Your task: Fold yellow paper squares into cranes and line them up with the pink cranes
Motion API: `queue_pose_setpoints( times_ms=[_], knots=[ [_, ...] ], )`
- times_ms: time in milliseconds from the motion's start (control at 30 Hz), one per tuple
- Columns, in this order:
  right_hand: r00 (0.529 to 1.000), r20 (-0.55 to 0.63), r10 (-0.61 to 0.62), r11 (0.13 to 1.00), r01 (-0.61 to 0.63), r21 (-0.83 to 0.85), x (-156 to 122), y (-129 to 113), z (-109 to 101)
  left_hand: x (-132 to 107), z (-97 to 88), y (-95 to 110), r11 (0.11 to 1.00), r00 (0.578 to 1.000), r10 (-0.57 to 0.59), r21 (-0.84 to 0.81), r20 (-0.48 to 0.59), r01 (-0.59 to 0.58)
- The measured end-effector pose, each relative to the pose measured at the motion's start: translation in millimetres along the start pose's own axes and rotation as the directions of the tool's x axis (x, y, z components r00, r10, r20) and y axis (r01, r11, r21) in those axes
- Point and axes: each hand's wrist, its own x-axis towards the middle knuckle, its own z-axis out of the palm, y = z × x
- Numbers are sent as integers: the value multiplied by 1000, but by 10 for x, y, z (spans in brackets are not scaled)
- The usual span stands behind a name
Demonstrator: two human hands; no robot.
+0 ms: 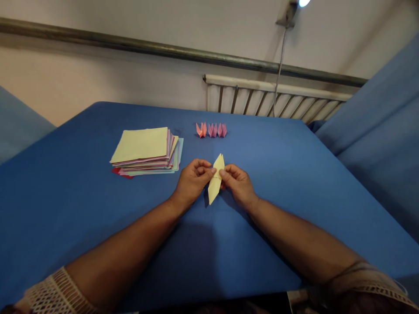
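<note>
Between my two hands is a pale yellow folded paper [214, 188], long and narrow with pointed ends, tilted and held just above the blue table. My left hand [194, 179] pinches its left edge between thumb and fingers. From the other side, my right hand [240, 184] grips the right edge, its thumb lying on the front face. Both thumbs meet near the middle of the paper. The fingers behind it are partly hidden.
A stack of coloured paper sheets [142, 146], yellow on top, lies on the blue table [268, 148] to the left. Farther back stand small folded paper pieces, orange [201, 130] and pink-purple [217, 130]. A radiator [262, 85] and a pipe [163, 49] run along the wall.
</note>
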Motion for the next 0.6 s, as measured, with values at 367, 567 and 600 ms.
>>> queue_pose_setpoints(
  times_ms=[367, 567, 600],
  knots=[
    [944, -238, -228, 944, 155, -291, 31, 102, 1, -13, -47, -72, 870, 958, 278, 404, 74, -283],
    [925, -99, -366, 764, 238, -599, -59, 60, -27, -27, -35, -118, 926, 968, 193, 296, 162, -234],
    [923, -62, -380, 735, 260, -626, -85, 42, -19, -16, -39, -125, 933, 968, 190, 277, 162, -230]
  ],
)
